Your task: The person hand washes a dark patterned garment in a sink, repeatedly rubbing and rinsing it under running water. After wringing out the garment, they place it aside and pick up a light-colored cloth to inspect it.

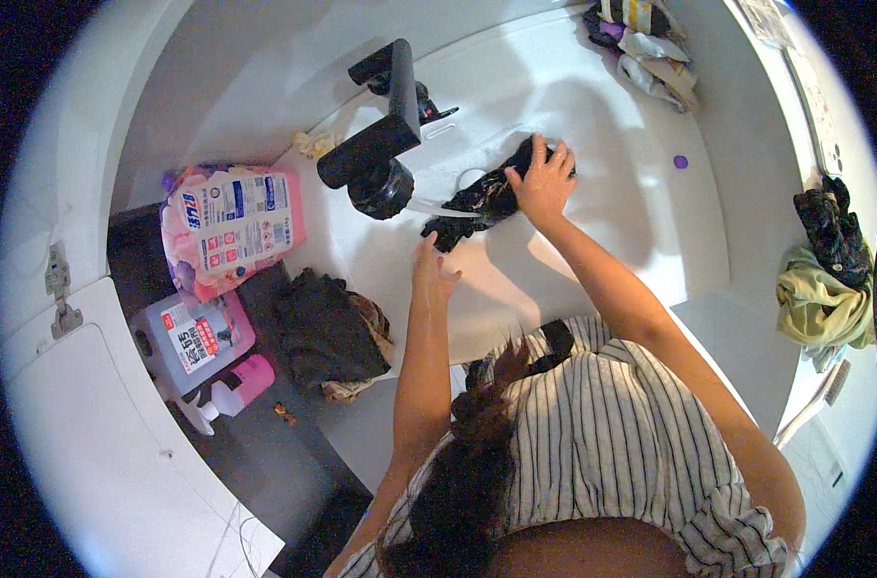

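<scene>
A wet black cloth [485,195] lies stretched out slantwise on the floor of a white sink basin [626,274]. Water runs onto it in a thin stream from a black faucet [381,188] above. My right hand [543,180] rests on the cloth's upper right end, its fingers spread over the fabric. At the lower left end my left hand [435,271] has its fingertips beside or on the cloth's edge; whether it grips the cloth cannot be made out.
A pink detergent bag [243,224], a jug [200,336] and a pink bottle [243,383] lie left, near dark cloth [330,329]. Bundled items [648,58] fill the far right corner. A phone [814,108] and green cloth [821,296] lie on the right ledge.
</scene>
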Action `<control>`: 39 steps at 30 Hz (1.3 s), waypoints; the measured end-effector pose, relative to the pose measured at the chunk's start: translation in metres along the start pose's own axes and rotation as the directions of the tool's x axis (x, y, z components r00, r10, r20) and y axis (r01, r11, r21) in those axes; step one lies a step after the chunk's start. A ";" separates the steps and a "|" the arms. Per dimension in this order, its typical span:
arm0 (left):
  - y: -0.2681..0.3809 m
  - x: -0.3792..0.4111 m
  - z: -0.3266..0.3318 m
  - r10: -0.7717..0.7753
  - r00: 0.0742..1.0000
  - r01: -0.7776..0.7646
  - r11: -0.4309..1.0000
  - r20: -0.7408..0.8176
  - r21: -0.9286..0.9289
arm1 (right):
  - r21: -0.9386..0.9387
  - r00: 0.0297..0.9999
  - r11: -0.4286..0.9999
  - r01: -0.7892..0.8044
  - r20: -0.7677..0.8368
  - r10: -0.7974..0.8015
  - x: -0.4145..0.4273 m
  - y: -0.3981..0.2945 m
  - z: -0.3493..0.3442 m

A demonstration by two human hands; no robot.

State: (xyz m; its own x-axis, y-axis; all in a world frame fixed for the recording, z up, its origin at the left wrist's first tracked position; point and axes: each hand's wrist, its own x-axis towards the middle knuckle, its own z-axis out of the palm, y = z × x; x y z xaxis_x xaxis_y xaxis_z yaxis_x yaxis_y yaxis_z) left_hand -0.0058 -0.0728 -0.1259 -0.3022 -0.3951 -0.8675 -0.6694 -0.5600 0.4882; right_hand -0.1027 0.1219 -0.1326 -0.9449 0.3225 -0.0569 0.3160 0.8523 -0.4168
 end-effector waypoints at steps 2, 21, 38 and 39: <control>-0.001 0.003 -0.003 0.035 0.998 -0.035 0.999 0.060 0.000 | -0.077 0.981 0.990 0.120 0.162 -0.106 -0.015 -0.003 -0.001; 0.031 -0.009 0.024 0.162 0.370 0.771 0.496 0.915 -0.400 | 0.673 0.598 0.444 0.592 0.003 -0.801 -0.108 -0.071 -0.072; 0.006 0.006 0.048 0.087 0.783 0.182 0.915 0.616 -0.361 | 0.413 0.858 0.857 0.308 0.270 -0.438 -0.043 -0.070 -0.029; 0.004 0.003 0.045 0.091 0.809 0.137 0.932 0.580 -0.337 | 0.347 0.875 0.908 0.235 0.331 -0.353 -0.022 -0.058 -0.020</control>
State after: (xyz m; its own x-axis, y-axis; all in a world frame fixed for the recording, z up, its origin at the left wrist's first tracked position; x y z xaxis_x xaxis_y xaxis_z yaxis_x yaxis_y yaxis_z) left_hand -0.0399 -0.0434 -0.1303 -0.6991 0.0517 -0.7131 -0.4364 -0.8210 0.3682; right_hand -0.0980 0.0736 -0.0894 -0.9668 -0.1549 -0.2031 0.0353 0.7066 -0.7068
